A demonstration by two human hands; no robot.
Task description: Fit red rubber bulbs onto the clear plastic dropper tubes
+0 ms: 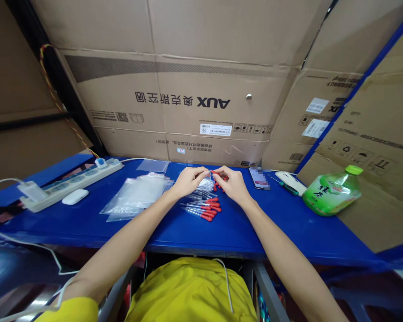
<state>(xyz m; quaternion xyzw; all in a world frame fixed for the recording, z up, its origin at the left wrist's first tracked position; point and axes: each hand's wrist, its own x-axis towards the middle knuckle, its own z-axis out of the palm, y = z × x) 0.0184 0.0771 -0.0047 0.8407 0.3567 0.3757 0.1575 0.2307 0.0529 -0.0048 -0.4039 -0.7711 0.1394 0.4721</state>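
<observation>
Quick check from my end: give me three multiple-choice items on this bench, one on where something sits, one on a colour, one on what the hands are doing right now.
1. Where does the green bottle lie on the blue table?
A. at its right end
B. at its left end beside the power strip
C. between the two hands

2. What colour are the caps of the clear tubes?
A. yellow
B. red
C. white

3. What is the state of the two hands?
A. both flat on the table, holding nothing
B. left hand and right hand together on a small clear bag with tubes
C. one hand on the phone

Key: 1 A, the bottle lies on its side at the right end, past the phone. 2 B, red ends show on the tubes. 3 B, the fingers of both hands pinch the bag above the loose tubes.
</observation>
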